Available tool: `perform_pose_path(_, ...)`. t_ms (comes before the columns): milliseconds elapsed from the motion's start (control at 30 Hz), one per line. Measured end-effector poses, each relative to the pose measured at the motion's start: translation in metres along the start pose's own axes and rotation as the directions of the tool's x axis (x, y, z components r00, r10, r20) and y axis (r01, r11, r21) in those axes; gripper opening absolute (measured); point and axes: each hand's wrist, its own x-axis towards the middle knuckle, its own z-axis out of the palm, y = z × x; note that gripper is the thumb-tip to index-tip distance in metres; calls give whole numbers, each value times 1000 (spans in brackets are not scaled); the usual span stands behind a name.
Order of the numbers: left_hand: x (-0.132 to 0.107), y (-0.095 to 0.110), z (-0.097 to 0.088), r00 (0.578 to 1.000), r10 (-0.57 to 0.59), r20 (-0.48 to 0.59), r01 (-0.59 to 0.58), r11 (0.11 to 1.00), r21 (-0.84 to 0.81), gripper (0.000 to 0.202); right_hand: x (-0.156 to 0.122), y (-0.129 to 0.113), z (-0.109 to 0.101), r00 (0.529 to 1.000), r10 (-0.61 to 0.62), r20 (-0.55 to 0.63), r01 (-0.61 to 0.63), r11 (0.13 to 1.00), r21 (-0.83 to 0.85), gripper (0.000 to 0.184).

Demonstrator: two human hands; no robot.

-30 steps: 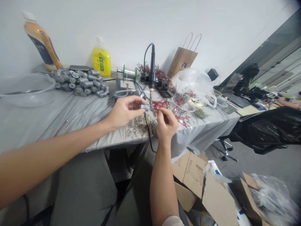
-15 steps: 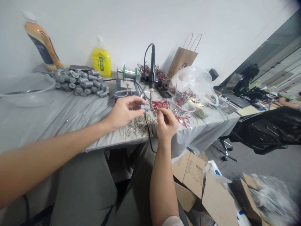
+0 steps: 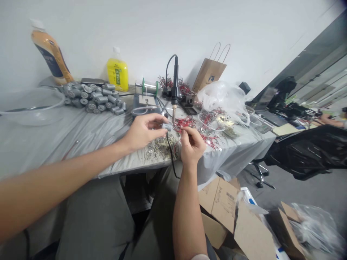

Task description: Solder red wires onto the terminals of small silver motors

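Between the thumb and fingers of my left hand [image 3: 143,130] is a small silver cylindrical motor [image 3: 167,127], its end turned toward the right. My right hand [image 3: 192,142] is closed in a pinch just right of the motor, on a thin red wire [image 3: 176,145] that is mostly hidden by the fingers. Just above the gap between both hands, a black soldering iron [image 3: 175,81] stands tip down in its stand, the tip close to the motor. A pile of red wires with small parts [image 3: 187,123] lies behind my right hand.
Many silver motors [image 3: 94,97] are heaped at the left. A solder spool [image 3: 150,87], a yellow bottle [image 3: 117,74], an orange bottle [image 3: 51,57], a paper bag [image 3: 210,74] and a plastic bag [image 3: 221,97] stand behind. Cardboard boxes [image 3: 223,200] lie below, right.
The view has shifted slightly, so the table things sit a little lower. Both hands keep nearly the same place, with the motor still in my left hand.
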Motion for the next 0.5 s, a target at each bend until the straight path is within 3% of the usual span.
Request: perform_pose_path(500,0,5,1,999,-40,-1,40,999,-31,28,1,0,0,1000,10,0,-10,1000,-19,20)
